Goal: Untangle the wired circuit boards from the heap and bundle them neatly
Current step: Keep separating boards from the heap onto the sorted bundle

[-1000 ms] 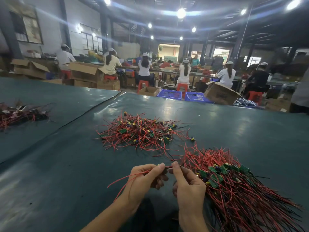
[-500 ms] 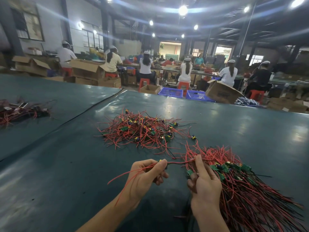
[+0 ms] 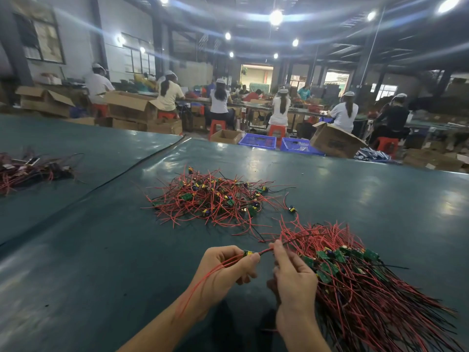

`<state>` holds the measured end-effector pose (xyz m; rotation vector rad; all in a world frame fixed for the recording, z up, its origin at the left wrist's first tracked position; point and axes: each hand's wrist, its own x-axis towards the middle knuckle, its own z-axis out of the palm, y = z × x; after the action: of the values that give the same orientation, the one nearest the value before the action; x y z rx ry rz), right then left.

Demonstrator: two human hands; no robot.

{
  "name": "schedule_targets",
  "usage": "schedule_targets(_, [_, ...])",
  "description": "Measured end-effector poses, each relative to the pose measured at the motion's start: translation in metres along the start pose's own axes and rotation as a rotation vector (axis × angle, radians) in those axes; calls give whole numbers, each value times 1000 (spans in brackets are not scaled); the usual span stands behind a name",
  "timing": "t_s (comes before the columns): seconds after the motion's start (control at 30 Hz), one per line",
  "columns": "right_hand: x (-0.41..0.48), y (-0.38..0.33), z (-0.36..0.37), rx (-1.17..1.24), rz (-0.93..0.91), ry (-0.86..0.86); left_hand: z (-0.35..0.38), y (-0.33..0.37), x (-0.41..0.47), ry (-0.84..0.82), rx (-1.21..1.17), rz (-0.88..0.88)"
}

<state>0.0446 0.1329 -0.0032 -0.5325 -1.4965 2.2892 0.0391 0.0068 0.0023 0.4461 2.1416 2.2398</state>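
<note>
L hand (image 3: 228,266) sits low centre over the tabletop (image 3: 101,262). Its fingers are curled, thumb & forefinger pinching a small circuit board (image 3: 250,253), green w/ a yellow part. The board's thin red wires (image 3: 203,280) trail back under the palm and along the forearm. A short red lead (image 3: 265,251) runs from the board's other end to the R hand (image 3: 294,278), just beside it and seen from the back. The R hand's raised fingertips pinch that lead; its thumb is mostly hidden and the other fingers are folded in. The hands don't touch, joined only by the lead.

Tangled heap (image 3: 215,201) of red-wired boards lies on the tabletop beyond the hands, approx centre, wires sticking out every way. One stray board (image 3: 292,209) lies just off the heap's right edge. Aligned bundle (image 3: 368,288) lies right of the R hand, touching it. Its boards are lined up near the hand, w/ red & black wires fanning toward the lower right corner.

Far left, a separate wire pile (image 3: 28,171) lies on the adjoining sheet. Bkgd: seated workers (image 3: 220,102), open cardboard boxes (image 3: 335,143), two blue crates (image 3: 257,141).
</note>
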Motion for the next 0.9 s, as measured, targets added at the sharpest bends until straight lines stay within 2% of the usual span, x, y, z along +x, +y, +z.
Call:
schedule_targets(0.17, [19,-22,-22,203,-36,117,-1,1,0,-60,-15,7])
schedule_targets(0.27, [19,-23,-25,196,-88,107,0,0,-2,-83,4,32])
schedule_targets(0.33, [18,-22,-23,177,-95,79,1,-2,-1,-16,0,35])
schedule_targets(0.47, [10,-14,-18,-32,-56,-91,-1,-4,3,169,-151,-64])
schedule_targets(0.6, [-7,-1,-7,-264,-219,-253,-1,-6,3,147,-221,-87])
schedule_targets(0.7, [-15,5,-2,-307,-324,-280,2,-7,1,114,-124,-31])
schedule_targets(0.9, [-11,1,-6,-298,-353,-206,6,-15,-4,-41,257,200])
